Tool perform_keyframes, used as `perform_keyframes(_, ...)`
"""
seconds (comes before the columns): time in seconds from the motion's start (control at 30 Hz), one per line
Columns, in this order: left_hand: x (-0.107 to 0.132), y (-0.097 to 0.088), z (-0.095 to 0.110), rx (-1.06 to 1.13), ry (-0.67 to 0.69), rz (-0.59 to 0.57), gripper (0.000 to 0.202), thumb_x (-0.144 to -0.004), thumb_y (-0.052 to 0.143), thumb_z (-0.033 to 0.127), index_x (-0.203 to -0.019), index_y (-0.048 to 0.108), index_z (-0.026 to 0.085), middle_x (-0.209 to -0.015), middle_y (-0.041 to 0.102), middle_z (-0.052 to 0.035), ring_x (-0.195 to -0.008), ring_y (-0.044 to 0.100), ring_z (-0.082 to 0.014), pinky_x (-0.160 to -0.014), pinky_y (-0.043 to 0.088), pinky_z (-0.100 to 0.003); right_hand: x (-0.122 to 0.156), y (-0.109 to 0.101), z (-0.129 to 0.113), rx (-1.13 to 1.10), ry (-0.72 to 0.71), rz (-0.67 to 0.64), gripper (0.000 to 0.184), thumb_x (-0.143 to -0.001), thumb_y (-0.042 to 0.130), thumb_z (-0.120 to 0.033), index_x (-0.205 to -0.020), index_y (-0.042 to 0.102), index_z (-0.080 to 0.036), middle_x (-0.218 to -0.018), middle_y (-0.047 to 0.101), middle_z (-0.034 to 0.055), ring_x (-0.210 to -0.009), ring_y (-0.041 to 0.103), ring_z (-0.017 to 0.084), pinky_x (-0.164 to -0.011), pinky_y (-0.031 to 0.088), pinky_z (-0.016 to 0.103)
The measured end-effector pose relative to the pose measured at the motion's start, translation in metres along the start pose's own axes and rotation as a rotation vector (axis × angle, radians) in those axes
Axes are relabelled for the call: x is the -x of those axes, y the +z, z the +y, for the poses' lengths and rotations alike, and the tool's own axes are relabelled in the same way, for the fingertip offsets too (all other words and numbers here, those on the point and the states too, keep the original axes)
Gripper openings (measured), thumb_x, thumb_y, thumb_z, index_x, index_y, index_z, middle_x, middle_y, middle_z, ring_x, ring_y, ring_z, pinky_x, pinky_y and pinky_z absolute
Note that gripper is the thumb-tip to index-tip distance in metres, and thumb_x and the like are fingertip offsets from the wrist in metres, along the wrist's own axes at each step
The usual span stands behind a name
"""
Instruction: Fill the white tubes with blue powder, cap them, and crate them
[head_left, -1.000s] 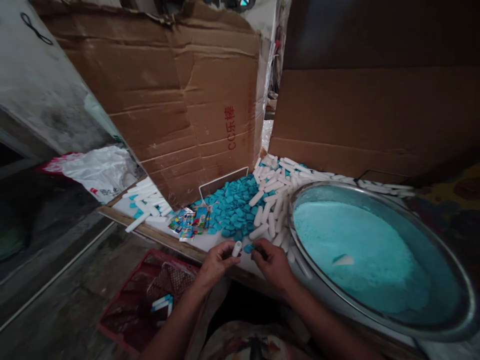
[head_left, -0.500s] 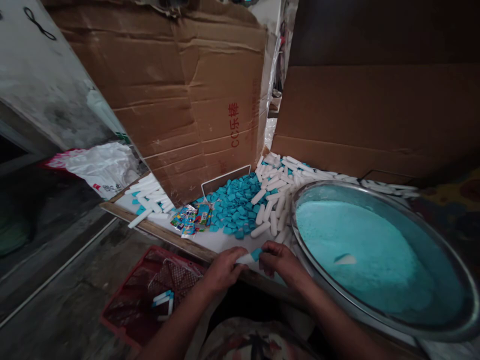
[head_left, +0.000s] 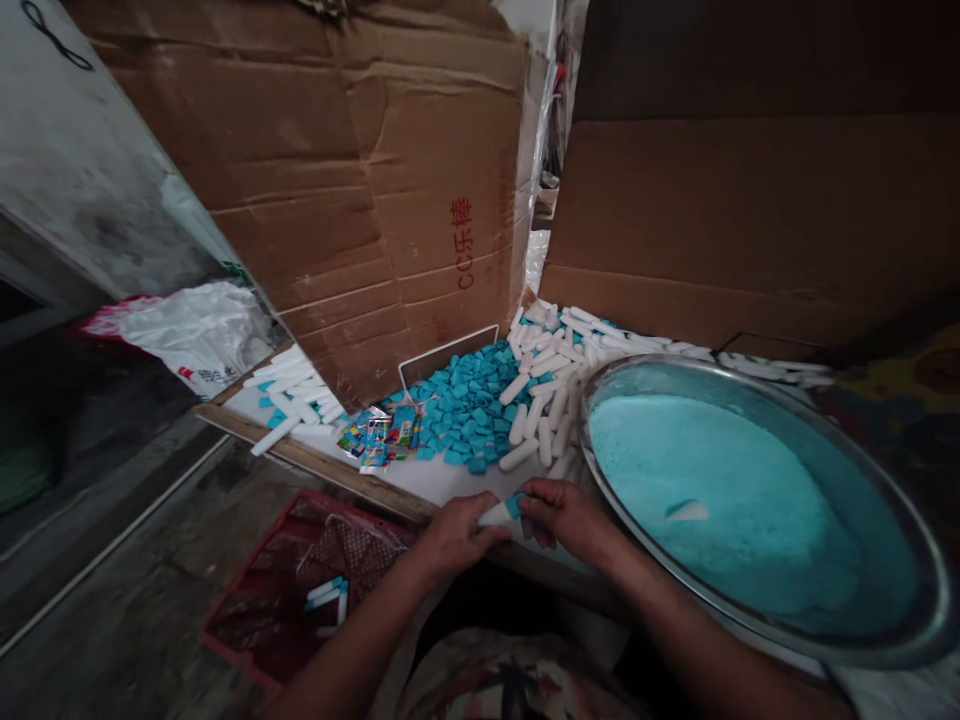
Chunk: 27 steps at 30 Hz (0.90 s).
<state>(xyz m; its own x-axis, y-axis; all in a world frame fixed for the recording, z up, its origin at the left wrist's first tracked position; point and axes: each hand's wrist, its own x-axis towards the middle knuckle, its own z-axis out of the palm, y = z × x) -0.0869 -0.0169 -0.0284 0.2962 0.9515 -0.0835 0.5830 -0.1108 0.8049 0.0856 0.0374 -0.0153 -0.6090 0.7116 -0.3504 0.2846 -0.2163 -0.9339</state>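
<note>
Just over the table's front edge, my left hand [head_left: 466,535] is closed around a white plastic tube [head_left: 493,515]. A blue cap [head_left: 514,505] sits at the tube's right end, and the fingers of my right hand [head_left: 551,512] pinch it. How far the cap is pushed on, I cannot tell. Behind my hands lies a heap of loose blue caps [head_left: 469,400]. To its right are many white tubes [head_left: 545,405], and a second pile of white tubes [head_left: 289,385] lies at the table's left end.
A wide metal basin [head_left: 757,365] of light blue powder stands at right, a white scoop-like piece [head_left: 688,511] in it. Small colourful packets [head_left: 382,432] lie left of the caps. Below left is a red crate [head_left: 244,600] with several capped tubes. Cardboard sheets [head_left: 375,200] stand behind.
My right fingers have shifted slightly on the blue cap, and the cap looks closer against the tube. The whole view has tilted a little.
</note>
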Motion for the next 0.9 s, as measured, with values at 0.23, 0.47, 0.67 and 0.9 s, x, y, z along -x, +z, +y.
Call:
perform_keyframes(0.23,0.001,0.007,0.0,-0.338,-0.073,-0.12,0.024,-0.079,0.047,0.032,-0.097,0.054,0.017,-0.089,0.065,-0.0074,-0.084,0.06,-0.0232,-0.071,0.043,-0.027,0.002,0.001,0.008,-0.047,0.063,-0.066,0.016,-0.072,0.055,-0.032,-0.065,0.052,-0.017,-0.047,0.053,-0.005,-0.035,0.041,0.007,-0.035,0.029,0.019)
perform_keyframes(0.47,-0.004,0.014,0.008,-0.61,-0.199,-0.187,0.027,-0.076,0.044,0.021,-0.101,0.054,0.016,-0.09,0.067,-0.0122,-0.086,0.063,-0.0277,-0.072,0.047,-0.034,0.008,0.01,0.01,-0.1,0.05,0.03,0.018,-0.07,0.052,-0.031,-0.057,0.051,-0.018,-0.042,0.047,-0.0049,-0.037,0.037,0.007,-0.039,0.025,0.02)
perform_keyframes(0.67,-0.009,0.013,0.016,-0.629,-0.22,-0.199,0.03,-0.076,0.043,0.017,-0.103,0.054,0.015,-0.092,0.067,-0.0133,-0.087,0.063,-0.0268,-0.074,0.047,-0.034,0.007,0.019,0.012,-0.087,0.014,0.156,0.014,-0.067,0.051,-0.024,-0.054,0.047,-0.019,-0.043,0.044,-0.0055,-0.041,0.039,0.01,-0.044,0.029,0.022)
perform_keyframes(0.9,-0.011,0.012,0.021,-0.57,-0.257,-0.187,0.027,-0.078,0.045,0.021,-0.103,0.054,0.016,-0.095,0.067,-0.0124,-0.092,0.062,-0.0278,-0.075,0.045,-0.033,0.011,0.021,0.022,0.132,-0.116,0.257,0.013,-0.075,0.045,-0.024,-0.066,0.053,-0.018,-0.055,0.053,-0.0022,-0.055,0.049,0.012,-0.054,0.039,0.022)
